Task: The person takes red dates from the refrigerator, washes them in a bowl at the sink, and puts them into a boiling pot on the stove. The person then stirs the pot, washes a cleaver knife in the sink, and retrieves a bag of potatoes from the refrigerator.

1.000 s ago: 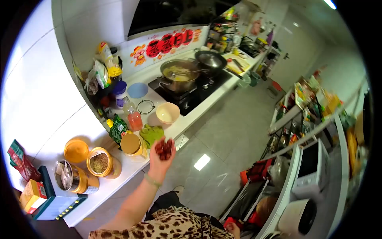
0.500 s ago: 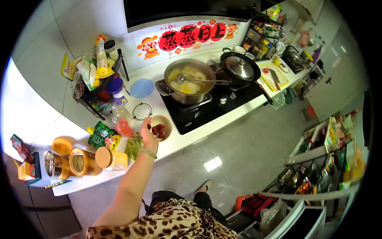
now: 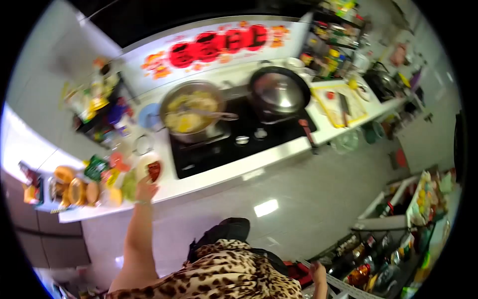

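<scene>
My left hand is at the near rim of a small pale bowl, its fingers closed on the edge, though motion blurs them. Inside the bowl lie several dark red fruits that look like dates. A green packet is just left of that hand. Down at the lower right, my right hand is raised beside my body, clear of the counter; its fingers are smeared and nothing shows in them. A steel pot of yellowish food in liquid sits on the black stove, with a ladle across it.
A lidded black pan occupies the other burner, its handle reaching past the counter edge. Further right, a knife rests on a yellow-rimmed board. Jars and bottles crowd the left end. A shelf of goods stands lower right.
My left hand has gone from reaching beside the bowl to its near rim. My right hand has come into view at the lower right. The whole view has shifted and blurred.
</scene>
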The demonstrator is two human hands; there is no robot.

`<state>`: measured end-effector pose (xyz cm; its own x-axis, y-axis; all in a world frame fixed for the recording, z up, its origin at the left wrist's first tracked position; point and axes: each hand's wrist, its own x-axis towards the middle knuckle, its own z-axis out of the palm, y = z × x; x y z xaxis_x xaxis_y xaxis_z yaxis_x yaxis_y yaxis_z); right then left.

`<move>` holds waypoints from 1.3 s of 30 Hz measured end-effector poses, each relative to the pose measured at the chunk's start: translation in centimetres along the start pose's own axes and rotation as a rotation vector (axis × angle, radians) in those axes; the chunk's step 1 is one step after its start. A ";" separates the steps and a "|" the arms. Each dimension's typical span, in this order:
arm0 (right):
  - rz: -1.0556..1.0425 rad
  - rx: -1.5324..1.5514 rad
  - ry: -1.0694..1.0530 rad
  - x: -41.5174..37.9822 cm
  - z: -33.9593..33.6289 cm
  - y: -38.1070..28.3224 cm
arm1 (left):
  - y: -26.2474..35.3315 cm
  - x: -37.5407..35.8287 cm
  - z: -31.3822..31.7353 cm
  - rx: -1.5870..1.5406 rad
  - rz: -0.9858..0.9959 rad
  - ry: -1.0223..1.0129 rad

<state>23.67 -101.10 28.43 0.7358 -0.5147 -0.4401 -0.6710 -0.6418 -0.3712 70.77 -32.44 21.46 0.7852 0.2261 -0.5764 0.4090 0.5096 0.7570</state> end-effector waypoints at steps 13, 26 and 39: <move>0.169 0.370 -0.308 16.4 0.6 19.7 | 2.6 -8.1 20.1 -0.249 0.820 0.603; 0.567 0.535 -0.259 29.5 -13.1 32.0 | -2.4 -15.2 67.4 -0.168 0.564 -0.279; 0.172 0.039 0.135 57.4 -51.2 40.6 | -33.9 -28.9 113.7 -0.124 -0.218 -0.609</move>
<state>43.37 -185.79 29.93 0.6144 -0.6878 -0.3867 -0.7885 -0.5171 -0.3330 87.03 -150.64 47.42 0.8278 -0.3853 -0.4077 0.5607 0.5902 0.5807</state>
